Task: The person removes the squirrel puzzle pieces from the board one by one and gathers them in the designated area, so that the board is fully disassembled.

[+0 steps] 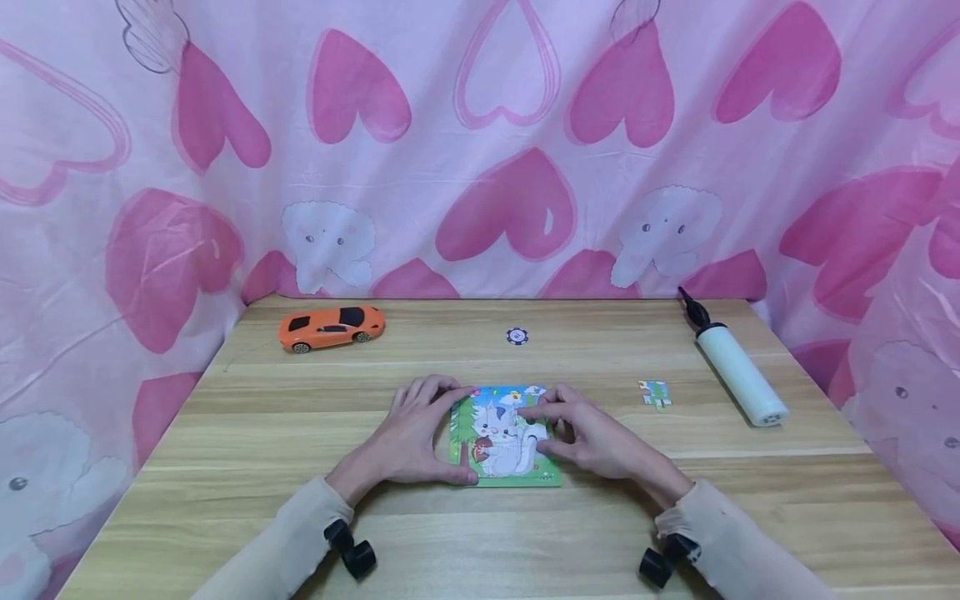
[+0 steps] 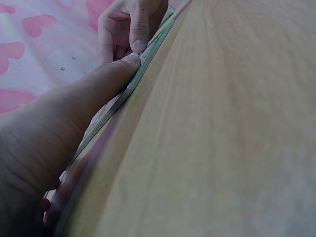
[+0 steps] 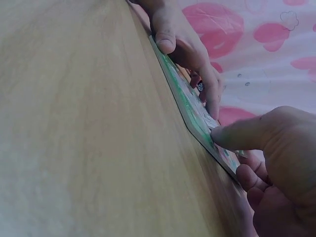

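Observation:
A small jigsaw puzzle with a white squirrel on a green and blue ground lies flat on the table in the head view. My left hand rests along its left side, thumb stretched over the lower left corner and fingertips at the upper left. My right hand is at the puzzle's right side, holding a puzzle piece between thumb and curled forefinger over the squirrel's tail. Fingers hide much of that piece. The right wrist view shows the right thumb low against the puzzle's surface.
One loose puzzle piece lies to the right. Beyond it is a white hand pump with a black nozzle. An orange toy car stands at the back left, and a blue-and-white round chip lies at the back middle. A pink heart-patterned curtain borders the wooden table.

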Action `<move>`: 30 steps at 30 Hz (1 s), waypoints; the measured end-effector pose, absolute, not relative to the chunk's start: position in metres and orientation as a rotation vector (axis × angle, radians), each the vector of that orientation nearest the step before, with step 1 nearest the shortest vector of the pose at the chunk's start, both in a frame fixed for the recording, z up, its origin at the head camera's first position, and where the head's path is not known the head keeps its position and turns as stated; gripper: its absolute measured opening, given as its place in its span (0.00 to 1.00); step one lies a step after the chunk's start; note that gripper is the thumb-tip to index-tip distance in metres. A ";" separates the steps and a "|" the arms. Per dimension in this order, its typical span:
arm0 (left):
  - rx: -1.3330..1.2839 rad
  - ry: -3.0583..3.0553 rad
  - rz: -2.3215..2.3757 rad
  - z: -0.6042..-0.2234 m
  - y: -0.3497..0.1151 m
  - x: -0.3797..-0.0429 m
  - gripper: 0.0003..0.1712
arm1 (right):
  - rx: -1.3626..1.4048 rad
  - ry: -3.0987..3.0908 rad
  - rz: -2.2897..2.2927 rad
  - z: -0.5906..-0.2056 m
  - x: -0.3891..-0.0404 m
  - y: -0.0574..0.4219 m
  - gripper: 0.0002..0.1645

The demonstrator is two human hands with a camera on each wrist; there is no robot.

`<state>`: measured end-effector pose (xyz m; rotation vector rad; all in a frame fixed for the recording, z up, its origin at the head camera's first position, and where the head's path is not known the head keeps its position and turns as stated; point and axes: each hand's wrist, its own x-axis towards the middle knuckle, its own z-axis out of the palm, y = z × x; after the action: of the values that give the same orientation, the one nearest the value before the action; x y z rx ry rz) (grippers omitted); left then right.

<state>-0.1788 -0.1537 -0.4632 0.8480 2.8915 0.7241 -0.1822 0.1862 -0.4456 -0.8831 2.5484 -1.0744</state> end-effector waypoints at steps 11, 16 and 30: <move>0.849 2.892 0.725 -0.463 -0.154 -0.179 0.73 | -0.884 2.581 -1.060 -0.444 -0.183 0.185 0.31; 0.853 2.896 0.718 -0.463 -0.154 -0.179 0.73 | -0.844 2.588 -1.144 -0.441 -0.182 0.188 0.33; 0.858 2.899 0.729 -0.463 -0.153 -0.179 0.73 | -0.801 2.626 -1.263 -0.427 -0.186 0.203 0.33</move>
<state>-0.1787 -0.1534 -0.4634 0.8579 2.8987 0.7286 -0.1856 0.2027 -0.4274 -0.8014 2.6261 -1.2634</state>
